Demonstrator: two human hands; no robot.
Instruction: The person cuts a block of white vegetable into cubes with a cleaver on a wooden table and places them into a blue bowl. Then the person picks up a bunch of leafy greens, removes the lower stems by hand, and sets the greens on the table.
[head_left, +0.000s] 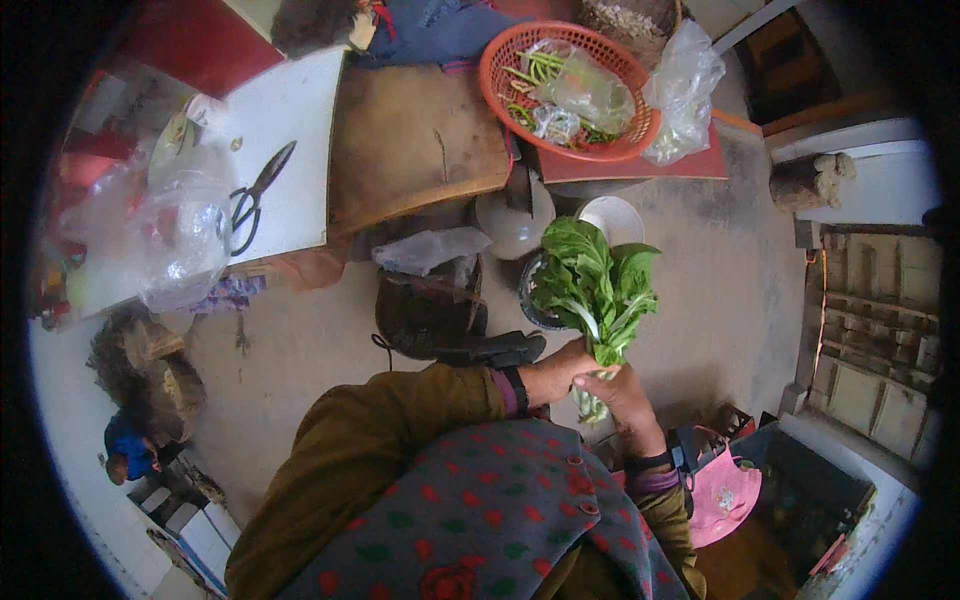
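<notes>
A bunch of leafy greens (596, 289) with pale stems stands out in front of my body, leaves pointing away from me. My left hand (561, 369) grips the bunch low on its stems. Just below it, my right hand (616, 390) is also wrapped around the stems, its thumb close to the left hand. The cut ends of the stems (591, 409) stick out beneath both hands. Behind the leaves, a dark round basin (531, 300) and a white bucket (616, 217) on the floor are partly hidden.
An orange plastic basket (491, 86) holds bagged vegetables on a red surface (637, 169). Beside it is a knotted plastic bag (682, 97). Black scissors (259, 191) lie on a white tabletop (296, 112) at left, near a wooden table (412, 142). A dark basket (420, 315) stands on the floor.
</notes>
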